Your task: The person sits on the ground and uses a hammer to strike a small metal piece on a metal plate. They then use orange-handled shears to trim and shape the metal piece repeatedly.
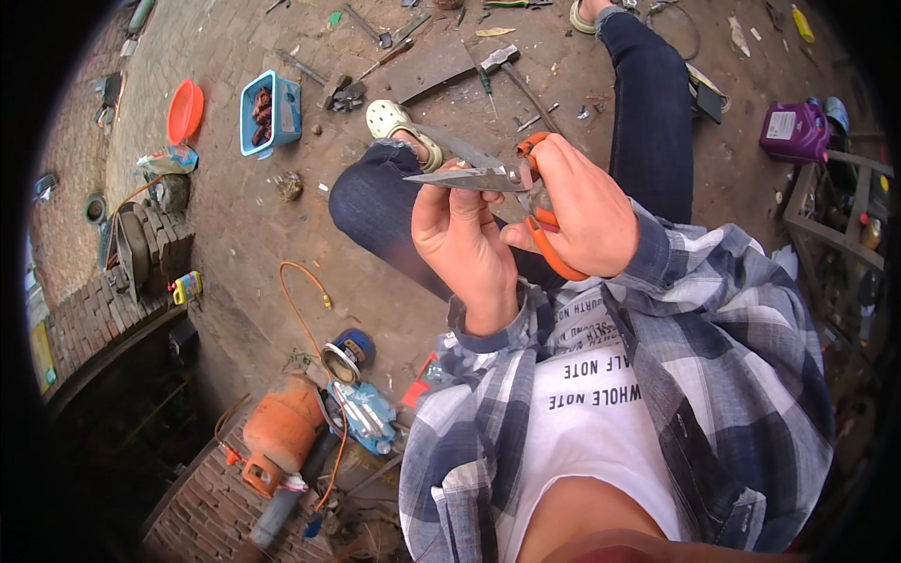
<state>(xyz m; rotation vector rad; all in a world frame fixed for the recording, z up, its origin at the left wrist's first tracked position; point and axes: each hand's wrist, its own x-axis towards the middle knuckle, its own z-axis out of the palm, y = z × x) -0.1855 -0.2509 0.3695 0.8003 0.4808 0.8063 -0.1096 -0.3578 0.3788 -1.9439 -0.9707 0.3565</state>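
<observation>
Open orange-handled shears (483,179) held up over the person's legs (652,113).
The left hand (469,239) holds one blade (455,179) between thumb and fingers; the right hand (591,211) grips the handles (552,251). On the ground (249,239) beyond lie a hammer (500,57) and a blue basket (290,113) with dark red pieces (263,113); an orange gas cylinder (284,418) lies at lower left.

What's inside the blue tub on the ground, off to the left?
The blue tub holds dark reddish-brown lumps, too small to identify. They cover part of its bottom, so whatever lies beneath them cannot be seen.
</observation>
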